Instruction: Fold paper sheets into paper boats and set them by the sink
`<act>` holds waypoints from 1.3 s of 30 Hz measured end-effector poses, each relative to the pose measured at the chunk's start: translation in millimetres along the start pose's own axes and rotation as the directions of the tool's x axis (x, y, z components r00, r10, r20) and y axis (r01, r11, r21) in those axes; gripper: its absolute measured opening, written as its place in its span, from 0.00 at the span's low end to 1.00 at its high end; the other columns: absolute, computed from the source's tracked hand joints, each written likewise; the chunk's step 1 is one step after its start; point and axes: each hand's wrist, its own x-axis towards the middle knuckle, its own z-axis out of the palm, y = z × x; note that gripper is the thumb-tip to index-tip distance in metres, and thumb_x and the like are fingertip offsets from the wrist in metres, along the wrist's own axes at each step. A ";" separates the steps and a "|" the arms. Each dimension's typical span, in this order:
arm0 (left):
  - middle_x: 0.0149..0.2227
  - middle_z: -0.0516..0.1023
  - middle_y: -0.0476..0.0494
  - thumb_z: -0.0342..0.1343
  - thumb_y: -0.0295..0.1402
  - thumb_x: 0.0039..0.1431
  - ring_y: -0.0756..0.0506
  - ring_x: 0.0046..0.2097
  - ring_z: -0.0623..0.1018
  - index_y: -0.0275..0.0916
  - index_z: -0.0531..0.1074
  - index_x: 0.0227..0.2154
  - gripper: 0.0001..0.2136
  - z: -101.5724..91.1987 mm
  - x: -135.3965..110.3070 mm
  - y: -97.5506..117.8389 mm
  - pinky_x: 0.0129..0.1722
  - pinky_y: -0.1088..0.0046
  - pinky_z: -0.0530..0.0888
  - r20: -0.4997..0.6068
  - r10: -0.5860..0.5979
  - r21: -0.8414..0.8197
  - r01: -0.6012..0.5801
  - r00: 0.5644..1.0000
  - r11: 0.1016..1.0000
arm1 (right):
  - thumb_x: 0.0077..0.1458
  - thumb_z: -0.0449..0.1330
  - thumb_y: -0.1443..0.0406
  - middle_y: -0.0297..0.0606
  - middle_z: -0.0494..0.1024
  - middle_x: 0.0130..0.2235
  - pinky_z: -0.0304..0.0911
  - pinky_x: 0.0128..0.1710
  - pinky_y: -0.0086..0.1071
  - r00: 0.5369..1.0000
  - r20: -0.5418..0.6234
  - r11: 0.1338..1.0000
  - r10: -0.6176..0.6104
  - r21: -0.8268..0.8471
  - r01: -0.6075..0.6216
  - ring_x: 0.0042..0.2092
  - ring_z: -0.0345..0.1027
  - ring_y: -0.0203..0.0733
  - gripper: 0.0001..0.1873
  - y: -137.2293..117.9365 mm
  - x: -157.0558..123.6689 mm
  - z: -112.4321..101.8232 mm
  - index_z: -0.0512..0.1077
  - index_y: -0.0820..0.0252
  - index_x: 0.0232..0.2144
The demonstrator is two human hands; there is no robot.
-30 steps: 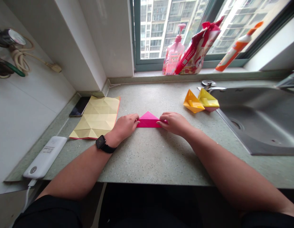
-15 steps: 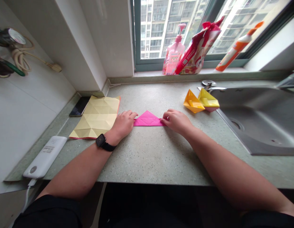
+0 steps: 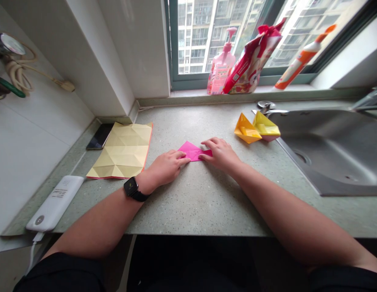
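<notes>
A small pink folded paper (image 3: 192, 151) lies on the countertop between my hands, its peak pointing away from me. My left hand (image 3: 166, 166) has its thumb and fingertips closed on the paper's left part, covering that end. At the right end, my right hand (image 3: 223, 156) has its thumb on the paper's lower edge. Its index finger is raised beyond the upper edge, with the paper's narrow right end between finger and thumb. Some of that end is hidden by the hand. A black watch (image 3: 132, 186) is on my left wrist.
Creased cream paper sheets (image 3: 124, 146) lie left, by a dark phone (image 3: 100, 136) and a white power bank (image 3: 54, 202). Orange (image 3: 248, 133) and yellow (image 3: 269, 126) paper boats stand right, beside a steel sink (image 3: 334, 150). A pink pump bottle (image 3: 220, 73) stands on the windowsill.
My left hand has moved right over the pink paper's left end, which is now hidden. My right hand has spread its thumb and index finger and shifted slightly. The view has tilted slightly.
</notes>
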 end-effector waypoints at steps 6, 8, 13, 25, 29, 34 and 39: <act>0.59 0.81 0.42 0.55 0.24 0.71 0.39 0.55 0.81 0.47 0.77 0.63 0.22 -1.0 -0.4 1.6 0.56 0.58 0.79 0.011 0.007 0.023 -0.008 1.000 1.000 | 0.64 0.68 0.47 0.52 0.79 0.61 0.67 0.57 0.52 1.000 0.003 1.000 0.011 -0.018 -0.011 0.60 0.71 0.63 0.32 -20.0 -1.0 6.3 0.74 0.53 0.63; 0.59 0.82 0.42 0.55 0.26 0.73 0.39 0.54 0.82 0.46 0.78 0.62 0.19 0.0 -0.4 1.3 0.55 0.59 0.80 0.006 0.005 0.022 -0.005 1.000 1.000 | 0.64 0.67 0.46 0.53 0.78 0.62 0.67 0.59 0.54 0.999 0.022 1.000 0.023 -0.022 -0.023 0.62 0.70 0.64 0.33 -25.4 -0.8 5.7 0.73 0.53 0.65; 0.58 0.83 0.43 0.55 0.27 0.74 0.40 0.53 0.83 0.45 0.81 0.57 0.16 0.8 -0.2 0.9 0.54 0.60 0.80 -0.012 -0.001 0.019 0.002 1.000 1.000 | 0.63 0.67 0.46 0.53 0.73 0.68 0.65 0.64 0.56 0.991 0.098 0.996 0.090 -0.013 -0.089 0.67 0.65 0.66 0.39 -29.9 2.3 5.0 0.69 0.53 0.70; 0.61 0.83 0.44 0.55 0.26 0.73 0.37 0.58 0.84 0.44 0.84 0.53 0.15 -4.2 0.0 2.0 0.56 0.56 0.83 0.017 -0.052 -0.029 0.052 0.999 0.998 | 0.53 0.75 0.46 0.53 0.66 0.74 0.58 0.74 0.58 0.959 0.232 0.978 0.165 0.088 -0.190 0.75 0.57 0.68 0.54 42.6 6.9 -1.2 0.63 0.53 0.75; 0.63 0.81 0.42 0.54 0.26 0.73 0.36 0.60 0.83 0.44 0.84 0.54 0.16 -3.5 -0.3 0.3 0.58 0.55 0.82 0.024 -0.059 -0.036 0.060 0.998 0.998 | 0.51 0.77 0.48 0.55 0.63 0.76 0.55 0.76 0.58 0.943 0.285 0.972 0.170 0.110 -0.208 0.77 0.54 0.67 0.55 61.3 7.9 -7.6 0.65 0.56 0.74; 0.63 0.82 0.42 0.53 0.27 0.74 0.36 0.59 0.84 0.44 0.84 0.53 0.16 -2.5 -0.2 -1.0 0.57 0.55 0.82 0.014 -0.047 -0.048 0.048 0.999 0.998 | 0.47 0.80 0.52 0.53 0.69 0.73 0.59 0.74 0.58 0.958 0.255 0.969 0.129 0.173 -0.177 0.74 0.61 0.68 0.50 71.3 8.2 -13.4 0.72 0.54 0.70; 0.63 0.81 0.42 0.53 0.26 0.73 0.37 0.59 0.83 0.44 0.83 0.55 0.16 -0.7 0.8 -1.5 0.57 0.56 0.81 0.010 -0.015 -0.047 0.015 1.000 0.999 | 0.64 0.67 0.54 0.49 0.84 0.58 0.74 0.61 0.54 0.978 -0.111 0.903 0.178 0.414 -0.117 0.57 0.80 0.57 0.24 49.4 9.5 -21.0 0.80 0.54 0.59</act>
